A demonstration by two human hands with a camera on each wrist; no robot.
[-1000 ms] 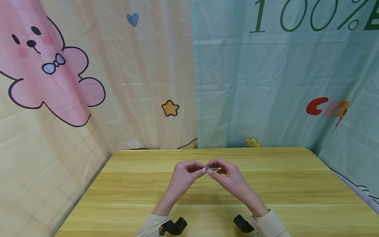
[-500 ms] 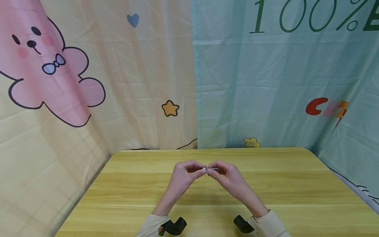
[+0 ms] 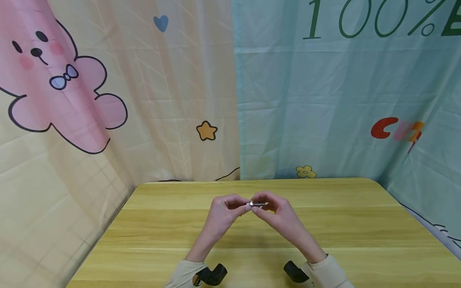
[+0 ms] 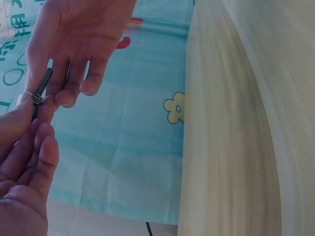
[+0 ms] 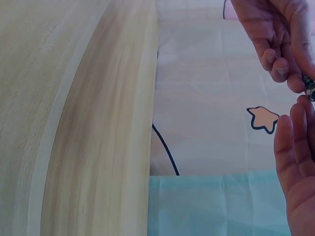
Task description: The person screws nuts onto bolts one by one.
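A small metal bolt is held level above the table between both hands. My left hand pinches its left end between thumb and fingers, hiding that end. Around the bolt near the left fingertips sits a shiny nut. The thumb and index finger of my right hand are at the nut, one on either side. In the left wrist view, the dark threaded shank points toward the right palm. The right wrist view shows only part of the nut at its edge.
A wooden table spreads below the hands. Printed curtains hang behind it and at both sides. Dark devices, a left one and a right one, sit at the sleeve cuffs.
The right thumb and index finger closed in around the nut half a second ago and are now slightly wider apart, showing more of it. The left hand stays in place.
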